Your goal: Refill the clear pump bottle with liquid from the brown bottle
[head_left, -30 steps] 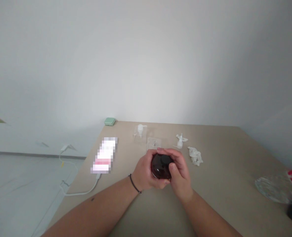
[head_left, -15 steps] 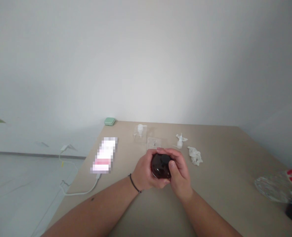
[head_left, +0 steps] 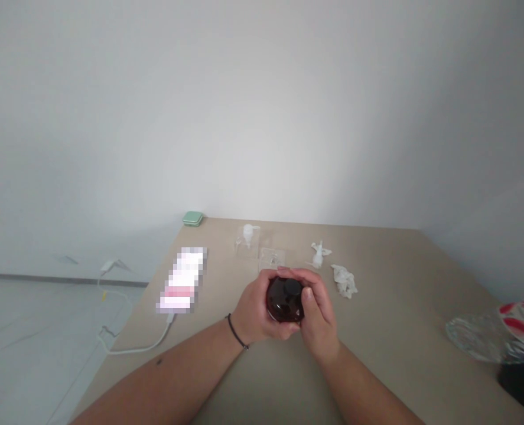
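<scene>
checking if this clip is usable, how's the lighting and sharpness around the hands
In the head view, the light is soft and even, with small glare on the dark jar between the left hand and right hand; the hands look reasonably sharp; a pixelated patch hides detail on the table, whose edges look stretched by the wide lens.

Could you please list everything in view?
Dark round container: one, glossy, between the hands.
Table: one, beige, under everything.
Pixelated object: one, white-pink, left.
Cable: one, white, left.
Small case: one, green, far corner.
White pump: one, in clear plastic, far edge.
Clear square: one, transparent, far edge.
Plastic piece: one, white, far edge.
Tissue: one, white, right of hands.
Foil wrapper: one, silver-red, right edge.
Dark object: one, black, lower right.
Wrist cord: one, black, left wrist.
Left hand and right hand: two, around the container.
</scene>
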A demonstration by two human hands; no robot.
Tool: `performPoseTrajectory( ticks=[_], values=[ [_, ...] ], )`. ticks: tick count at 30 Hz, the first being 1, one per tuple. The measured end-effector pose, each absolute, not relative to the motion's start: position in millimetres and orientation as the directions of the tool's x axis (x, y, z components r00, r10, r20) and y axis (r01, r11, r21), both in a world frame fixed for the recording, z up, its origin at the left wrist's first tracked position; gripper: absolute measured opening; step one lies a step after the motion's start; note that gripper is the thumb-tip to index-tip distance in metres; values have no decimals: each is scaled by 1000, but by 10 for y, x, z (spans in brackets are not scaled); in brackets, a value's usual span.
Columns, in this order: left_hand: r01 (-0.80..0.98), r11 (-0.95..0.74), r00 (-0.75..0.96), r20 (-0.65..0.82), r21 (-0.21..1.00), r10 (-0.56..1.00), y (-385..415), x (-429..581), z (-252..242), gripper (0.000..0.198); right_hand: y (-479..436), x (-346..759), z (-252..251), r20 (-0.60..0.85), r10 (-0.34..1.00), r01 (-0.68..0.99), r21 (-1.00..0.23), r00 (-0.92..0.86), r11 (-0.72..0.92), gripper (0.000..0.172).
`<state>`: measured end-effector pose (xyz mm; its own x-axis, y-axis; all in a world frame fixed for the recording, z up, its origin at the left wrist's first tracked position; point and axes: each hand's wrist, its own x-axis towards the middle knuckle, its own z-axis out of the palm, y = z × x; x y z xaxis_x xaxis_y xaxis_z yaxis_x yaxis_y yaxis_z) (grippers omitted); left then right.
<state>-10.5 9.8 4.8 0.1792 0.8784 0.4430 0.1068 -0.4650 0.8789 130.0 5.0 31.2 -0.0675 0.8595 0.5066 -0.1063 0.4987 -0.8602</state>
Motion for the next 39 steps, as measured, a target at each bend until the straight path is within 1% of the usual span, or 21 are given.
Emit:
performPoseTrajectory(
  ticks=[4, 11, 13, 16, 19, 22, 25, 29, 33, 36, 39],
  values=[
    [120, -446, 182, 422, 887, 888, 96, -109, 75, 81, 48, 1304, 304, 516, 853, -111, -855, -85, 506, 30],
    [121, -455, 176, 432, 882, 885, 94, -109, 75, 79, 51, 1307, 295, 511, 855, -102, -859, -90, 502, 31],
    [115, -457, 176, 435, 882, 883, 97, -108, 61, 81, 51, 1305, 295, 502, 861, -113, -863, -83, 492, 28],
    [128, -451, 178, 427, 883, 887, 96, -109, 56, 82, 53, 1308, 296, 519, 849, -141, -852, -101, 504, 29],
    [173, -451, 173, 424, 876, 889, 90, -111, 75, 79, 56, 1315, 308, 531, 839, -109, -847, -118, 520, 34],
    [191, -452, 171, 424, 872, 890, 83, -114, 90, 77, 58, 1320, 324, 521, 845, -74, -854, -124, 516, 30],
    [173, -443, 181, 414, 880, 892, 75, -119, 85, 78, 62, 1332, 332, 519, 842, -68, -855, -150, 515, 25],
    [157, -435, 187, 406, 887, 895, 71, -124, 70, 76, 69, 1364, 342, 528, 829, -47, -847, -183, 529, 27],
    [135, -437, 192, 409, 889, 892, 86, -126, 61, 77, 65, 1367, 346, 535, 826, -41, -843, -180, 537, 30],
    [115, -461, 202, 434, 880, 878, 103, -132, 51, 78, 73, 1339, 333, 514, 846, -105, -858, -142, 503, 29],
    [97, -482, 211, 455, 871, 865, 107, -143, 45, 79, 132, 1349, 343, 403, 913, -283, -885, -69, 369, 25]
  ],
)
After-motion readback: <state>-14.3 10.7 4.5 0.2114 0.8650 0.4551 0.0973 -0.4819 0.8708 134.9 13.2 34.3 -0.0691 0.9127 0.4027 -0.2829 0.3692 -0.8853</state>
